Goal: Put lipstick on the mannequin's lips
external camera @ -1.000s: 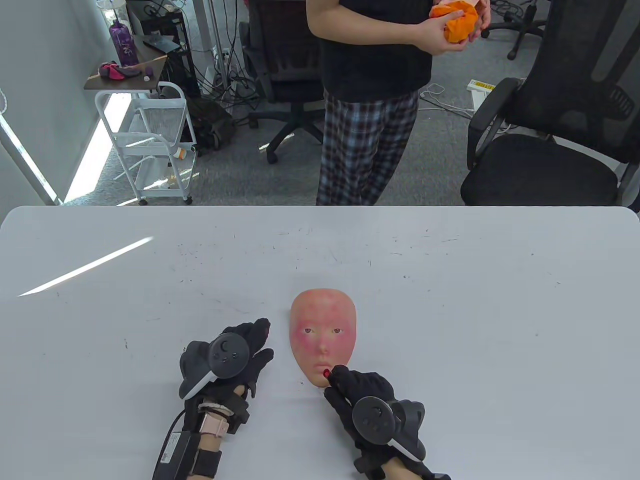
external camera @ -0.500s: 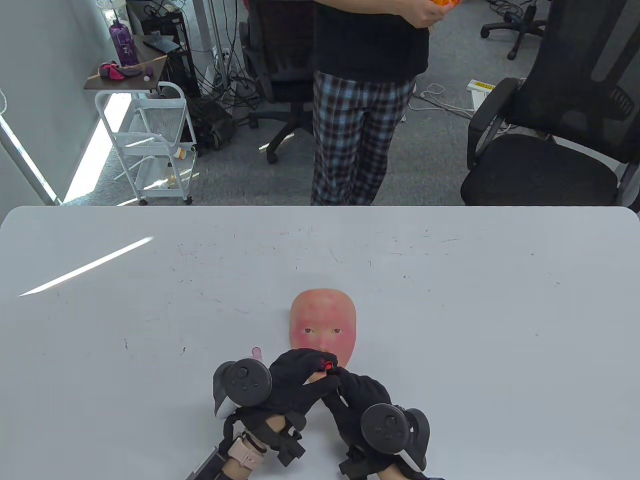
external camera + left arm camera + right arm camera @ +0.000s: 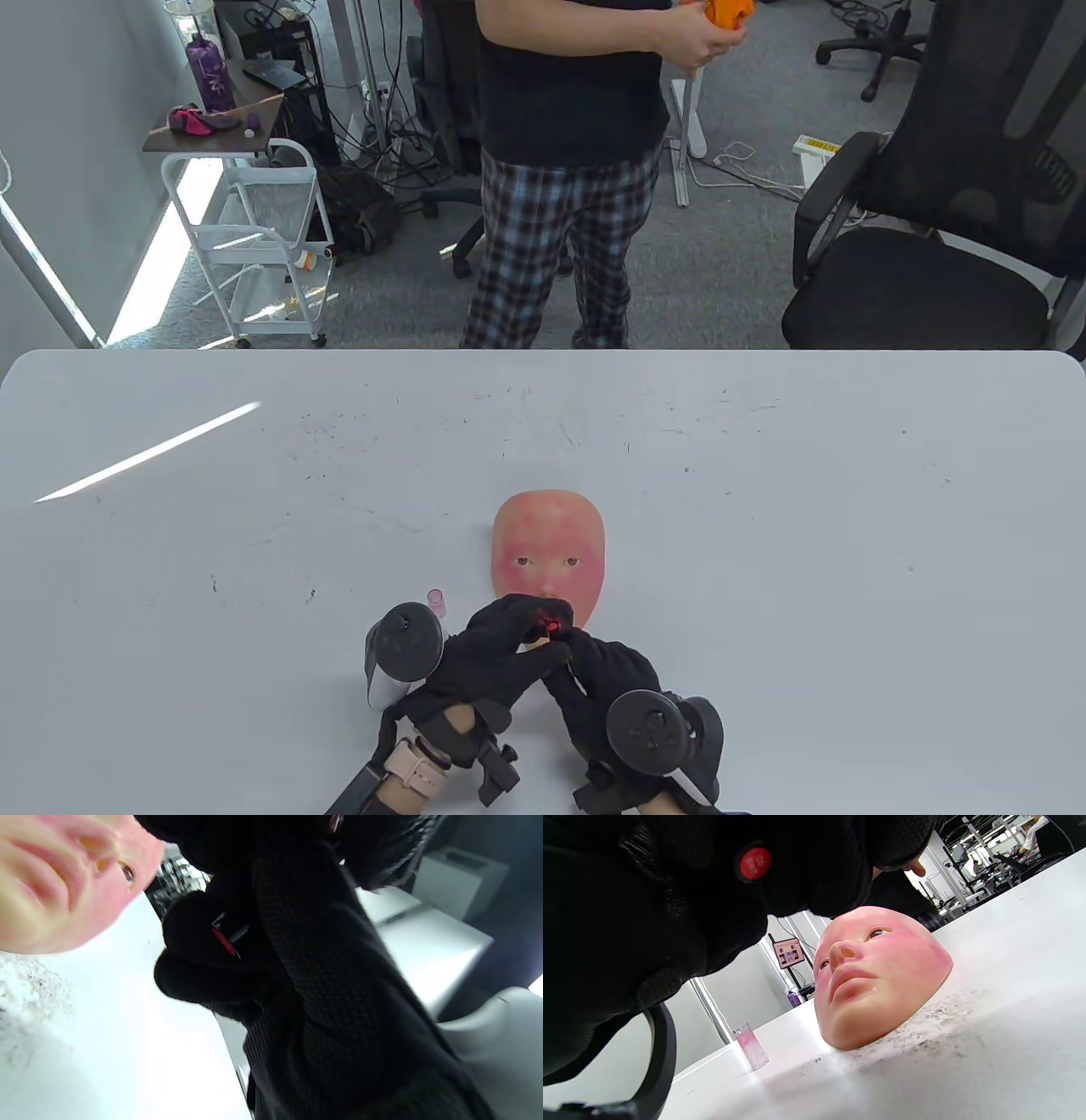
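The pink mannequin face (image 3: pixel 547 548) lies face-up on the white table (image 3: pixel 764 526); it also shows in the left wrist view (image 3: pixel 55 887) and the right wrist view (image 3: pixel 882 976). My right hand (image 3: pixel 598 671) grips the lipstick (image 3: pixel 551 626) over the chin. The lipstick's red end shows in the right wrist view (image 3: pixel 755 862), and part of its tube in the left wrist view (image 3: pixel 225 938). My left hand (image 3: pixel 501 649) reaches across and pinches the same lipstick near its top. Both hands hide the mouth in the table view. The lips (image 3: pixel 850 980) look pale pink.
A clear pink cap (image 3: pixel 437 601) stands on the table left of the face; it also shows in the right wrist view (image 3: pixel 751 1046). A person in plaid trousers (image 3: pixel 551 246) stands beyond the far edge. An office chair (image 3: pixel 925 280) is at the back right and a white cart (image 3: pixel 254 229) at the back left.
My left hand left the table beside the face and moved right to join the right hand on the lipstick, uncovering the cap. The lipstick rose slightly. The standing person stepped left.
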